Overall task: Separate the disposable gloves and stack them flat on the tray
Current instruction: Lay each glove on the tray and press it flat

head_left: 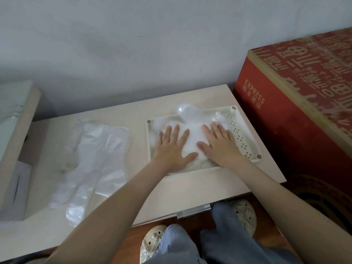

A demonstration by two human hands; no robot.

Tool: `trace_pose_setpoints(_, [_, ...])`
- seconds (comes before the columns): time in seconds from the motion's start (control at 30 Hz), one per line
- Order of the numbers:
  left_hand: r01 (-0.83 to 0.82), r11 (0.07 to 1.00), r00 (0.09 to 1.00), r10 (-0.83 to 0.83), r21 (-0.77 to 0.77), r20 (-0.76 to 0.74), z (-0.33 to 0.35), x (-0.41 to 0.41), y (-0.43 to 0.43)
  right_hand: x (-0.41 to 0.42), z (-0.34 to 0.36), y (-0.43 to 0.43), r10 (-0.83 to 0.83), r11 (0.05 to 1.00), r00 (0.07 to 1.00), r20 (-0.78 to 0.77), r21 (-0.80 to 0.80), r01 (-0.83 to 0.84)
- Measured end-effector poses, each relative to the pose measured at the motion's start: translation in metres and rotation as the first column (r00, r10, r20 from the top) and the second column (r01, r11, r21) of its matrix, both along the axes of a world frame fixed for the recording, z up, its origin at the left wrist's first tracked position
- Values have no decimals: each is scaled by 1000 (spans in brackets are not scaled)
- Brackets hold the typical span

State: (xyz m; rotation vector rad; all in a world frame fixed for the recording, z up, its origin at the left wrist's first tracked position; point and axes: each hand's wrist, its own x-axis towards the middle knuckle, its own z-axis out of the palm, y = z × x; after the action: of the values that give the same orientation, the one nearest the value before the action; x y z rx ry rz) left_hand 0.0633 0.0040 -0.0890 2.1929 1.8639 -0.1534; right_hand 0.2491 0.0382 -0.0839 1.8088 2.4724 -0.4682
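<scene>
A cream perforated tray (240, 134) sits on the right half of the low table. Clear plastic disposable gloves (192, 134) lie stacked in it, their puffed fingertips poking over the tray's far rim. My left hand (171, 147) and my right hand (219, 143) press flat on this stack side by side, fingers straight and spread. A loose heap of more clear gloves (95, 157) lies on the table to the left of the tray, with neither hand touching it.
The pale wooden table (190, 191) stands against a white wall. A large red cardboard box (297, 115) stands close on the right. A white shelf unit (17, 119) is at the left. My knees and shoes show below the table's front edge.
</scene>
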Motion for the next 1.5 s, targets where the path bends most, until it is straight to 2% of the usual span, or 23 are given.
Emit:
trace_pose_setpoints(0.1, [-37,998,999,36,-56,-7,2,-2,1,11,-5,9,-51,997,997,55,-56,54])
trace_pose_setpoints(0.2, [-45,994,999,43,-96,-26,5,-1,2,15,-2,10,-62,997,996,66,-41,64])
trace_pose_setpoints(0.27, [-51,994,998,54,-101,28,13,1,-1,15,4,6,-71,997,997,43,-14,71])
trace_pose_setpoints(0.37, [-85,996,976,76,36,206,33,-3,-9,12,19,2,-101,994,994,-35,35,102])
trace_pose_setpoints(0.43, [-152,959,962,88,238,260,47,-14,-19,5,32,-1,-71,994,997,-21,87,73])
trace_pose_setpoints(0.5, [-223,895,967,154,386,203,52,-32,-30,-3,42,-4,-60,984,998,-4,165,60])
trace_pose_setpoints(0.53, [-268,883,961,216,385,173,54,-45,-38,-8,49,-9,-74,979,997,-23,190,77])
trace_pose_setpoints(0.6, [-382,876,924,369,294,101,50,-74,-54,-19,62,-18,-92,980,991,-96,169,107])
trace_pose_setpoints(0.7, [-506,851,845,522,143,-116,40,-120,-82,-36,76,-33,-75,997,988,-135,26,79])
trace_pose_setpoints(0.73, [-546,832,821,555,98,-135,39,-133,-90,-43,81,-37,-72,997,986,-149,-20,69])
trace_pose_setpoints(0.8, [-583,811,807,585,50,-78,34,-150,-99,-51,90,-42,-66,995,982,-179,-81,52])
trace_pose_setpoints(0.93, [-580,811,814,577,71,58,40,-161,-104,-61,103,-50,-28,973,980,-198,-232,-19])
trace_pose_setpoints(1.07, [-604,788,797,599,120,79,45,-166,-104,-58,98,-49,15,948,986,-169,-310,-67])
trace_pose_setpoints(1.2, [-697,699,711,645,159,280,53,-167,-103,-64,105,-49,-34,934,958,-284,-350,-71])
trace_pose_setpoints(1.27, [-701,690,694,602,178,395,62,-159,-99,-67,112,-49,-127,903,914,-386,-426,-55])
trace_pose_setpoints(1.33, [-655,733,706,508,184,493,75,-151,-94,-73,114,-45,-206,870,861,-464,-489,-56])
trace_pose_setpoints(1.43, [-556,798,754,369,230,544,93,-135,-89,-83,118,-40,-289,828,795,-533,-556,-72])
trace_pose_setpoints(1.5, [-489,816,793,267,309,548,100,-124,-87,-89,120,-36,-397,787,692,-603,-611,-81])
